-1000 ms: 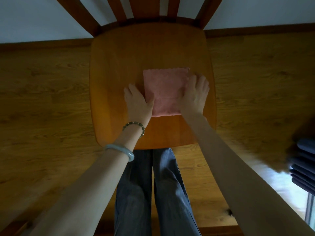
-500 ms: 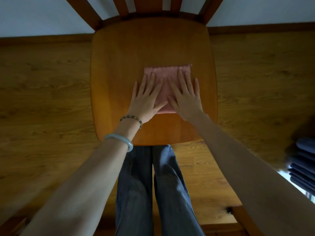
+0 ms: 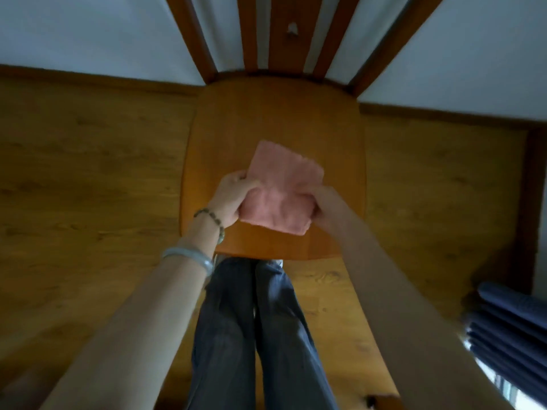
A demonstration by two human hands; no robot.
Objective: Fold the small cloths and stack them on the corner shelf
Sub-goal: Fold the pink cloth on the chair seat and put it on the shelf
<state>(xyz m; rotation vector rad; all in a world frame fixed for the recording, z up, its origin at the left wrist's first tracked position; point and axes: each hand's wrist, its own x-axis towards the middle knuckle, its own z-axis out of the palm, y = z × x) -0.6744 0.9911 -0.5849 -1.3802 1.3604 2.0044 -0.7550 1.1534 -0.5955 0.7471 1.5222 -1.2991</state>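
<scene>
A folded pink cloth (image 3: pixel 281 187) is raised above the wooden chair seat (image 3: pixel 275 119), tilted with its far edge up. My left hand (image 3: pixel 232 196) grips its left side, thumb on top. On the opposite side my right hand (image 3: pixel 327 207) grips the cloth, fingers curled under it. No corner shelf is in view.
The chair's slatted backrest (image 3: pixel 293 34) rises toward a white wall. Wooden floor (image 3: pixel 88 187) surrounds the chair. My legs in blue jeans (image 3: pixel 251 335) stand before the seat. Dark blue pleated fabric (image 3: pixel 512 327) hangs at the right edge.
Both hands went from lying flat on the cloth on the seat to gripping its sides and lifting it. The view has shifted, showing more of the backrest.
</scene>
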